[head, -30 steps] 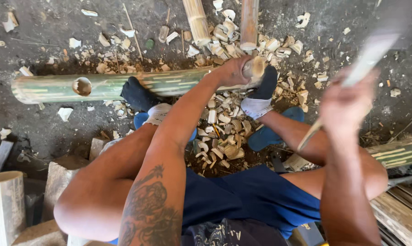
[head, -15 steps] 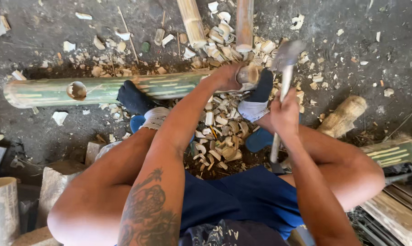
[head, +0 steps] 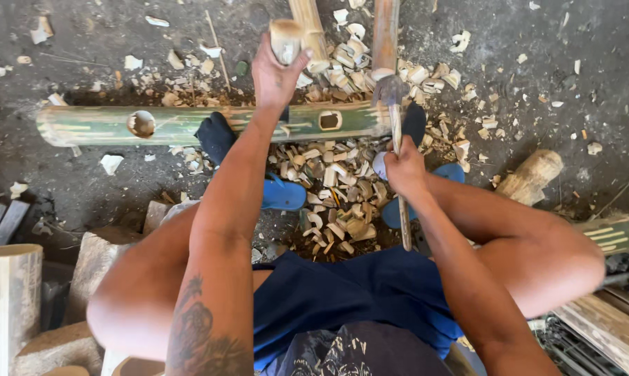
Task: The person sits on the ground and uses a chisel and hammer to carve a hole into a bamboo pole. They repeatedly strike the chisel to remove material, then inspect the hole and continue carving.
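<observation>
The person sits over a long green bamboo pole (head: 189, 125) that lies across the concrete floor (head: 85, 188) from left to right, pinned by both feet in dark socks and blue sandals (head: 283, 195). The left hand (head: 276, 73) is stretched to the far side of the pole, its fingers wrapped around a short pale wooden block (head: 287, 38) held upright just above it. The right hand (head: 405, 167) is clenched around the handle of a hatchet (head: 392, 94), whose metal head rests against the right end of the pole, close beside a rectangular slot (head: 330, 120) already cut through its wall; a round hole (head: 142, 123) shows farther left. A thick heap of pale bamboo chips (head: 335, 202) lies between the feet and spreads to the far side, where two lighter poles (head: 384, 35) lean in. A short log (head: 534, 174) lies to the right, and a pale cut bamboo section (head: 8, 306) stands near left. Judging from the blade set on the pole and the block raised in the other hand, the chopping of the pole's end is under way; the next move seems to call for steady blade placement and feet kept firm on the pole.
</observation>
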